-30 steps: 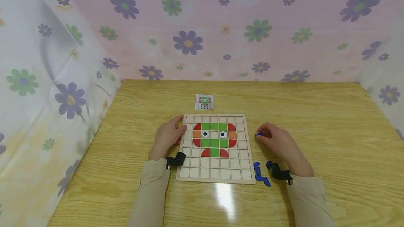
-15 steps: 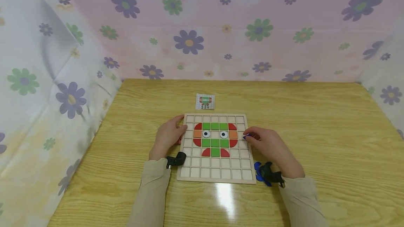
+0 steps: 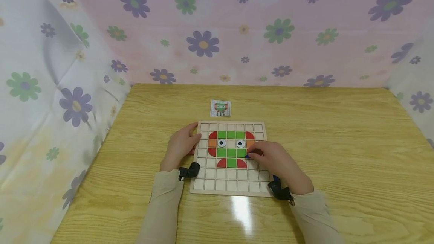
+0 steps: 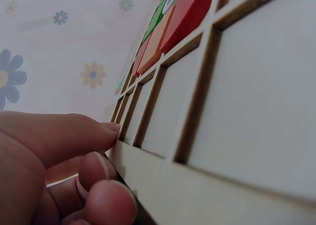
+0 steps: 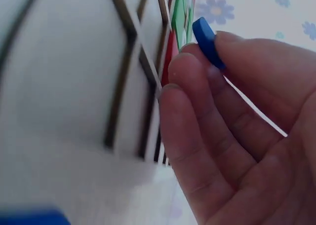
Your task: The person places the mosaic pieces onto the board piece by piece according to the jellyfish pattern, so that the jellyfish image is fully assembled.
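Note:
My left hand (image 3: 181, 146) grips the left edge of a square wooden grid board (image 3: 231, 185), its thumb on the rim in the left wrist view; the fingers curl at the edge, partly hidden. A small blue tile with one curved side (image 5: 205, 42) is pinched between thumb and fingers of my right hand (image 3: 276, 163), over the board's right half. Set in the grid are green square tiles (image 3: 231, 134), red curved tiles (image 3: 212, 134), orange squares (image 3: 212, 143) and two white eye discs (image 3: 222, 143). The right hand covers part of the tiles on the right.
Behind the board lies a small card (image 3: 220, 108) printed with a similar gridded figure. Blue tiles (image 3: 276, 179) lie off the board's lower right side, mostly hidden by the right wrist and its camera (image 3: 279, 191). Flowered cloth (image 3: 203, 44) hangs behind the table.
My right hand has carried the blue tile leftward from beside the board to over its right half. The left hand has stayed on the board's left edge.

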Demonstrator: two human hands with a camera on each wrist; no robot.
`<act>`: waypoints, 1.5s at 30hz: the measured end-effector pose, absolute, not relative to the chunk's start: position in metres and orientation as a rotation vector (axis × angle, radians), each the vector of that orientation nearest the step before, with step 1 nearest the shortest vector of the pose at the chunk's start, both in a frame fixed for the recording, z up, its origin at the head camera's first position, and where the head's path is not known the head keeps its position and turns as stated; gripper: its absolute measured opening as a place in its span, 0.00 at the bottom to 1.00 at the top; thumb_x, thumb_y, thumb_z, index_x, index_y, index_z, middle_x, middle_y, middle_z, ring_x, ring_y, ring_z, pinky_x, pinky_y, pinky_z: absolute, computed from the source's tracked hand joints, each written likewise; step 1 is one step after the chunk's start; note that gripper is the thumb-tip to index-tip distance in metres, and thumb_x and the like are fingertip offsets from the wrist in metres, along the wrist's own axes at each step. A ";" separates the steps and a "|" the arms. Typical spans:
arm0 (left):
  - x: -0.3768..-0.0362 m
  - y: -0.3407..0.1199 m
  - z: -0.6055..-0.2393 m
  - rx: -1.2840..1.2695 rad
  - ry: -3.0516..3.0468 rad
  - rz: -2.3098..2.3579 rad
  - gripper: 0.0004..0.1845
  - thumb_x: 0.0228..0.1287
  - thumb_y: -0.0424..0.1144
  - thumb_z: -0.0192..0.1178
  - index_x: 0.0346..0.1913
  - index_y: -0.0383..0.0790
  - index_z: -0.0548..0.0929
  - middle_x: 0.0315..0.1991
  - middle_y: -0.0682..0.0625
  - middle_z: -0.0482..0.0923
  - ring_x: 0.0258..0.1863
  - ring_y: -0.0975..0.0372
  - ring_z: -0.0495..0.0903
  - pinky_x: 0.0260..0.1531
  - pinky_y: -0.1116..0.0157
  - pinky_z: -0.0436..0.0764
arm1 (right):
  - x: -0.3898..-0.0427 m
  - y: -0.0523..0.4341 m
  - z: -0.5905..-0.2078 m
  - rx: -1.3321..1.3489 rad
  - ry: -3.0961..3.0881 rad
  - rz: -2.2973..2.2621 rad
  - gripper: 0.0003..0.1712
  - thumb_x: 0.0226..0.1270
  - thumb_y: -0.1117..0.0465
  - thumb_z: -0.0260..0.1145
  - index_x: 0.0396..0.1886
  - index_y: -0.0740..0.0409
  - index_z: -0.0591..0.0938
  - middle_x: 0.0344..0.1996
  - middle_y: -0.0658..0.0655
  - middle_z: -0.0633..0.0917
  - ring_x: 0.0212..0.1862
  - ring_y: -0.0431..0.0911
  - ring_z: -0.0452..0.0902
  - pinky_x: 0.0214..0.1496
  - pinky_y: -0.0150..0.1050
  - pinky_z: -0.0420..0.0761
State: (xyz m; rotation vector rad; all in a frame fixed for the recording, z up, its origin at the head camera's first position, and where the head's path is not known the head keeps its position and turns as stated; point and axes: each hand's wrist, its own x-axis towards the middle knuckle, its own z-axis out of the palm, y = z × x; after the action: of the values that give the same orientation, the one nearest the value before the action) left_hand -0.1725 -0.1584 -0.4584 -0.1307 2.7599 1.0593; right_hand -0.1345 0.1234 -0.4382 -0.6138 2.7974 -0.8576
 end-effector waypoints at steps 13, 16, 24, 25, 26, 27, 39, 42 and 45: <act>-0.173 -0.159 -0.458 -0.125 2.769 1.024 0.26 0.62 0.48 0.51 0.64 0.53 0.63 0.14 0.51 0.73 0.09 0.60 0.74 0.19 0.64 0.68 | -0.128 0.096 -0.443 -0.713 2.679 -0.922 0.03 0.55 0.53 0.65 0.28 0.43 0.79 0.24 0.38 0.77 0.29 0.34 0.71 0.35 0.34 0.72; -0.173 -0.160 -0.457 -0.125 2.780 1.013 0.26 0.62 0.48 0.51 0.64 0.53 0.63 0.14 0.52 0.73 0.09 0.60 0.74 0.19 0.64 0.68 | -0.129 0.092 -0.444 -0.716 2.684 -0.914 0.03 0.55 0.51 0.65 0.27 0.42 0.79 0.24 0.36 0.77 0.29 0.34 0.71 0.36 0.33 0.72; -0.173 -0.159 -0.457 -0.127 2.791 0.998 0.26 0.62 0.48 0.51 0.64 0.53 0.64 0.13 0.52 0.73 0.09 0.60 0.73 0.17 0.64 0.68 | -0.131 0.085 -0.442 -0.663 2.670 -0.928 0.03 0.55 0.52 0.65 0.26 0.39 0.78 0.22 0.37 0.77 0.27 0.35 0.71 0.34 0.33 0.72; -0.173 -0.159 -0.457 -0.127 2.790 1.000 0.26 0.62 0.48 0.51 0.64 0.53 0.64 0.13 0.52 0.73 0.09 0.60 0.73 0.17 0.64 0.68 | -0.132 0.084 -0.442 -0.672 2.658 -0.933 0.03 0.55 0.52 0.65 0.26 0.39 0.78 0.22 0.37 0.77 0.27 0.36 0.71 0.34 0.34 0.72; -0.173 -0.159 -0.457 -0.125 2.791 1.004 0.26 0.62 0.48 0.51 0.64 0.53 0.64 0.13 0.52 0.73 0.09 0.60 0.73 0.17 0.64 0.68 | -0.133 0.083 -0.441 -0.677 2.644 -0.940 0.03 0.55 0.52 0.65 0.26 0.39 0.78 0.22 0.37 0.77 0.27 0.36 0.71 0.33 0.34 0.72; -0.173 -0.159 -0.457 -0.123 2.790 1.008 0.26 0.62 0.48 0.51 0.64 0.53 0.64 0.14 0.52 0.73 0.09 0.60 0.73 0.17 0.64 0.68 | -0.134 0.083 -0.441 -0.684 2.628 -0.946 0.03 0.55 0.52 0.66 0.26 0.39 0.78 0.21 0.38 0.77 0.27 0.36 0.71 0.33 0.34 0.72; -0.173 -0.160 -0.456 -0.114 2.796 1.019 0.26 0.62 0.48 0.51 0.64 0.52 0.64 0.14 0.51 0.73 0.09 0.60 0.73 0.18 0.64 0.68 | -0.132 0.067 -0.436 -0.799 2.507 -0.930 0.03 0.57 0.52 0.63 0.29 0.41 0.82 0.27 0.36 0.80 0.32 0.33 0.73 0.37 0.33 0.72; -0.173 -0.159 -0.456 -0.114 2.798 1.009 0.26 0.62 0.48 0.51 0.64 0.52 0.64 0.14 0.51 0.73 0.09 0.60 0.73 0.18 0.64 0.68 | -0.129 0.062 -0.436 -0.858 2.512 -0.868 0.05 0.60 0.53 0.61 0.34 0.42 0.83 0.33 0.36 0.80 0.38 0.33 0.73 0.42 0.34 0.72; -0.174 -0.158 -0.456 -0.119 2.791 1.002 0.26 0.62 0.48 0.51 0.64 0.52 0.64 0.14 0.51 0.73 0.09 0.60 0.73 0.18 0.64 0.68 | -0.127 0.059 -0.438 -0.895 2.527 -0.808 0.07 0.61 0.54 0.61 0.37 0.44 0.83 0.35 0.38 0.81 0.41 0.34 0.74 0.45 0.34 0.72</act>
State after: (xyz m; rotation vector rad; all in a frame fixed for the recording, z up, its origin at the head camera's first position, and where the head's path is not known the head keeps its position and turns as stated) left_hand -0.1738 -0.1581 -0.4565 -0.1193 2.7906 1.0024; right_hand -0.1273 0.0586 -0.4382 -0.8955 2.5271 -0.8076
